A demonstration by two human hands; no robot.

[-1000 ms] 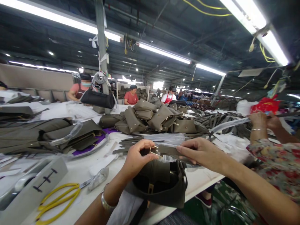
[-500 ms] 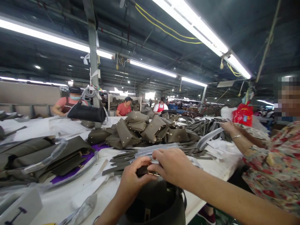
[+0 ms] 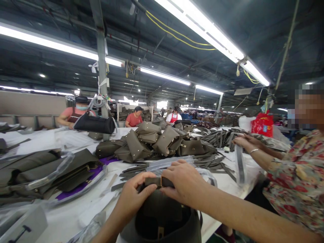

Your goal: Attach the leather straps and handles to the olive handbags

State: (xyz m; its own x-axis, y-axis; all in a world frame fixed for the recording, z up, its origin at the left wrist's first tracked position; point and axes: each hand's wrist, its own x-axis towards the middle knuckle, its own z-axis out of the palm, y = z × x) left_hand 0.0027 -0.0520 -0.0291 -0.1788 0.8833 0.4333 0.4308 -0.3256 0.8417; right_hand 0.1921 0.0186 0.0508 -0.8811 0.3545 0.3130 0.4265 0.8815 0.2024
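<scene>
Below my hands, at the bottom centre, an olive-grey handbag point(image 3: 184, 224) stands with its mouth open toward me. A short strap of the same colour point(image 3: 153, 182) with a gold-coloured metal loop runs between my hands above the bag. My left hand point(image 3: 133, 194) pinches the strap's left part between thumb and fingers. My right hand point(image 3: 183, 182) closes on its right part, beside the loop. The fingers of my right hand partly cover the strap.
Olive bags point(image 3: 146, 138) are heaped mid-table, with grey straps point(image 3: 215, 162) beside them. More bags point(image 3: 48, 172) lie at left on purple material point(image 3: 76, 189). At right, a person in a floral top point(image 3: 296, 179) holds a plastic-wrapped strip point(image 3: 240, 165). Others sit beyond.
Both hands have shifted slightly left, and the strap between them now shows flatter and more fully. The person at right has brought the wrapped strip down so that it hangs.
</scene>
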